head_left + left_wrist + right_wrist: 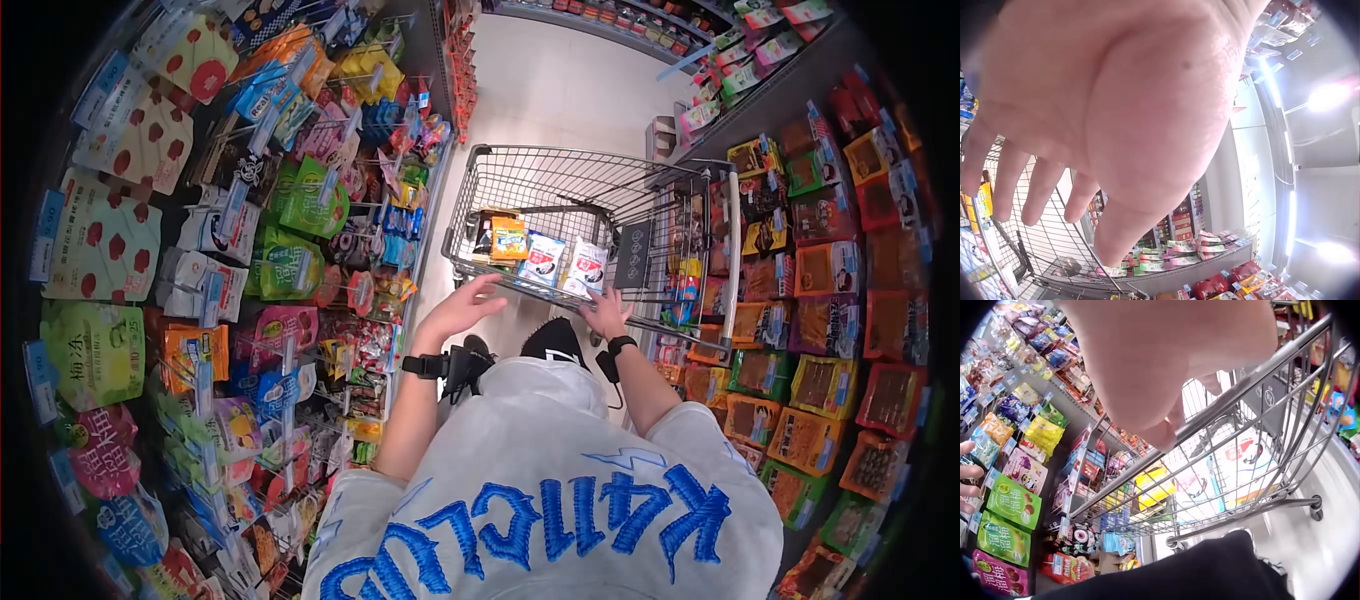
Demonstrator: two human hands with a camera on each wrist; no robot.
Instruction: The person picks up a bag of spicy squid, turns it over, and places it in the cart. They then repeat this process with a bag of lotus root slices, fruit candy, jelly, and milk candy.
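A wire shopping cart [560, 165] stands sideways in front of me. Inside lie an orange packet [509, 238], a white and blue bag [541, 262] and a white bag with red print [587, 268]. My left hand [462, 308] hovers off the cart's near left corner, palm bare and fingers extended in the left wrist view. At the near side, my right hand [606, 315] holds the cart's top rim [1210, 425], fingers over it, close to the white bag with red print. The right wrist view hides most of these fingers behind the palm.
Tall shelves of hanging snack bags [320, 200] line the left side. Packaged snacks [800, 380] fill the right shelf, close to the cart handle [735, 260]. Pale floor [580, 90] stretches beyond the cart towards another shelf [640, 30].
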